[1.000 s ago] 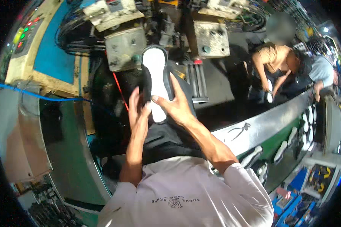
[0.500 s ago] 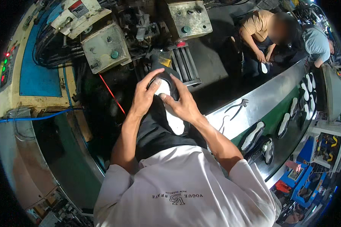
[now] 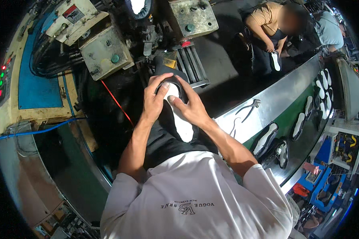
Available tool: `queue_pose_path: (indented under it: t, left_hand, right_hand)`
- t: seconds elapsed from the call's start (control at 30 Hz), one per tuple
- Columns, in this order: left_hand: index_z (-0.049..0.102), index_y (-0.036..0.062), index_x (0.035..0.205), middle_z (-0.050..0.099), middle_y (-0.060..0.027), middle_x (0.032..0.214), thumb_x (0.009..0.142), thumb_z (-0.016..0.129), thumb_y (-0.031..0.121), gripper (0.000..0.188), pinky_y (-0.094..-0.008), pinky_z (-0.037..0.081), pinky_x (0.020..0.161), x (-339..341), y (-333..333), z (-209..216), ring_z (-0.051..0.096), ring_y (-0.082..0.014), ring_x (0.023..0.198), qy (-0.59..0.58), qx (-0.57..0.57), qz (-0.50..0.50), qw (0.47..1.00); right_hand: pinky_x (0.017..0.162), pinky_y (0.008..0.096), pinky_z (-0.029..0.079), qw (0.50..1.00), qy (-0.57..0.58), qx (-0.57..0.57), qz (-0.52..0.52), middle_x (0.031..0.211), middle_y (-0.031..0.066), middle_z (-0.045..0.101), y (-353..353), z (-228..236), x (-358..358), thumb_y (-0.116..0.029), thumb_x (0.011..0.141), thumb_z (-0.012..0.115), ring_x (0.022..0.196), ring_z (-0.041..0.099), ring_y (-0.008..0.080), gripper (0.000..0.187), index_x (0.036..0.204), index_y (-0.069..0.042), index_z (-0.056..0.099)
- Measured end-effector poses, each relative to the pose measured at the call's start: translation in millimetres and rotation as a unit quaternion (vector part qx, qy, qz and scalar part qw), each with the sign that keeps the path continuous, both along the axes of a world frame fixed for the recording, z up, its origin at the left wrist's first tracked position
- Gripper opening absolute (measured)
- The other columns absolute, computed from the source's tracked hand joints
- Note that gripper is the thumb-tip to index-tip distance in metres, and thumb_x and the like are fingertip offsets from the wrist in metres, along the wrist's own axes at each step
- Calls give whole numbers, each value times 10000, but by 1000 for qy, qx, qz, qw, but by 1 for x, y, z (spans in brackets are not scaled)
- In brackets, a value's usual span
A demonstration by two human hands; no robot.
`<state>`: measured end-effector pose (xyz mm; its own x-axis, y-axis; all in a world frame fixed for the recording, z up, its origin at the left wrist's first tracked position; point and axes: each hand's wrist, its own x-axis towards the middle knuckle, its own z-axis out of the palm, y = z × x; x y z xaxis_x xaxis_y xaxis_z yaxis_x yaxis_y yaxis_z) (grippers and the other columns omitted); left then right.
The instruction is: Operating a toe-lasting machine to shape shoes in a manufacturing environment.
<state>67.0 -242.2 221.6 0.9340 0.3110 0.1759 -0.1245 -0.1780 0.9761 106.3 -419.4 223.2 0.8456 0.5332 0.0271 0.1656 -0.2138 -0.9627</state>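
Note:
Sole side up, a black shoe upper with a white insole lies over my lap, its far end between my hands. My left hand wraps the far left edge, its thumb pressed on the white insole. My right hand closes round the right side, with its thumb on the insole too. The fingertips of both hands curl over the far end, so the underside there is hidden.
Ahead stands a machine with two control boxes and another shoe at its top. At right, a metal ledge bears pincers; a green conveyor carries several shoes. A co-worker sits beyond, holding a shoe.
The view has tilted a little, bringing the shoe at the top of the machine into sight. My hands keep nearly the same hold. The co-worker's shoe now shows more fully.

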Motion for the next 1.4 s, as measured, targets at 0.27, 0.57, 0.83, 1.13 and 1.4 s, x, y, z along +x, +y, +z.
queue_pose_path:
  t: [0.27,0.57,0.83,1.13,1.4]
  left_hand:
    - [745,-13,1267,708,-123,1244,1096,628,249,334,-365,488,1071,1,-9,-14,662,-244,1187,-50,75,51,995]
    - [766,46,1257,721,-119,1141,1044,643,106,253,-346,507,980,-8,-15,-19,662,-242,1091,-18,2,62,998]
    - [778,25,1168,770,-117,1071,1024,621,69,218,-331,513,973,34,-17,-72,678,-195,1024,70,-134,150,977]
    - [746,15,1233,709,-184,1211,969,513,-76,363,-400,507,1078,46,2,-90,683,-348,1193,-22,90,15,996]
    - [589,14,1505,664,-112,1431,1107,663,319,507,-398,453,1164,138,115,-17,611,-233,1326,-2,13,191,981]
  right_hand:
    - [1242,422,404,996,-86,16,13,1607,215,538,3,-7,1,-203,996,755,1485,533,361,724,1622,4,455]
    - [1236,383,400,986,138,80,45,1576,235,584,-8,-19,5,-339,1129,611,1467,545,287,644,1626,41,457]
    - [1206,557,452,957,-157,-228,89,1731,358,256,-39,24,-40,-334,902,854,1523,404,573,884,1672,-169,452]
    - [1140,606,499,915,-240,-288,150,1747,369,104,-78,-4,-54,-304,846,855,1381,460,596,729,1541,-342,641]
    - [1135,631,499,947,-213,-226,78,1737,351,171,-88,28,-15,-298,830,868,1389,492,569,649,1462,-265,722]
